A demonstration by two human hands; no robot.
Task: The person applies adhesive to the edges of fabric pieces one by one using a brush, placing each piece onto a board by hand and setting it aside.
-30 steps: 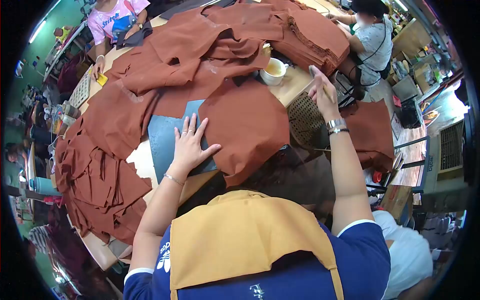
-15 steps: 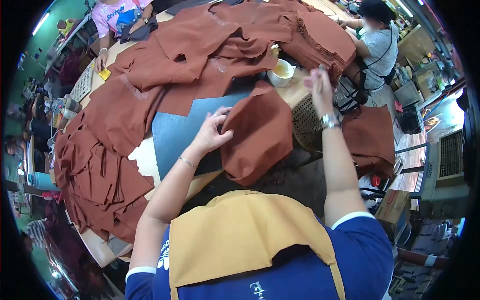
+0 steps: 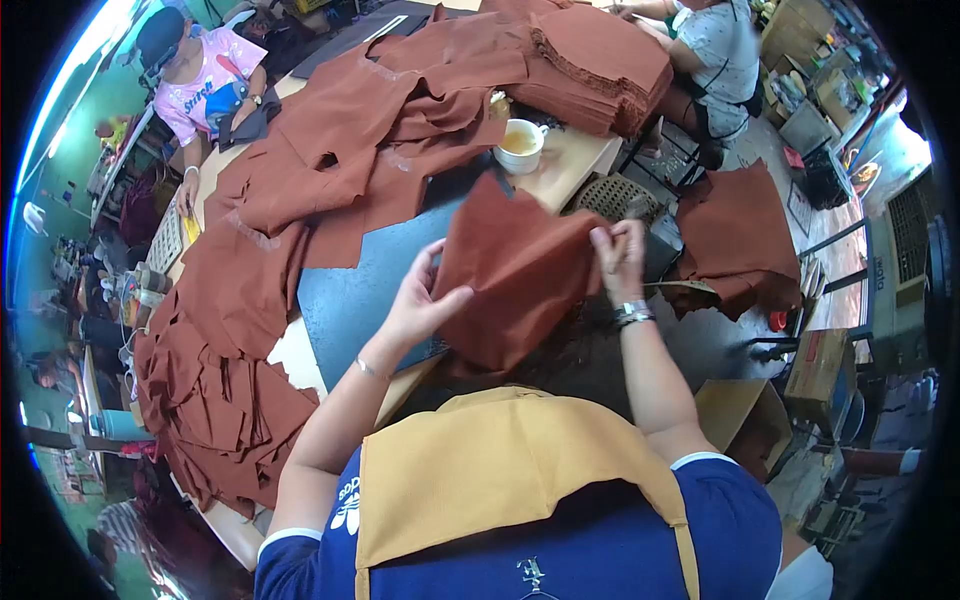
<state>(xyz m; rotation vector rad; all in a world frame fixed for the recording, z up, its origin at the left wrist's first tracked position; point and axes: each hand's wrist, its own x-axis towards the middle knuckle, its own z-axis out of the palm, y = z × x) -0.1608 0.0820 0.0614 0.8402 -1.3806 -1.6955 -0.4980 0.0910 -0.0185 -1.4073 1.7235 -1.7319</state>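
A reddish-brown fabric piece [image 3: 515,275] hangs over the table's near edge, its upper corner on the dark blue-grey board [image 3: 345,300]. My left hand [image 3: 420,300] grips its left side, the thumb in front and the fingers partly behind the cloth. My right hand [image 3: 622,262] is closed on the right edge, drawing that side up and outward. Something small and blurred shows by the right fingertips; I cannot make it out. Just beyond the cloth stands a white cup [image 3: 520,147] with yellowish contents.
Brown fabric pieces [image 3: 330,150] lie heaped across the table, with a neat stack [image 3: 600,65] at the far right. More brown cloth [image 3: 738,235] lies on the right, beside a woven-topped stool [image 3: 617,196]. Two people [image 3: 215,85] [image 3: 715,60] sit across the table.
My right hand has come down from beside the cup and taken the fabric's right edge. The cloth is now spread wider between both hands. The view has shifted slightly.
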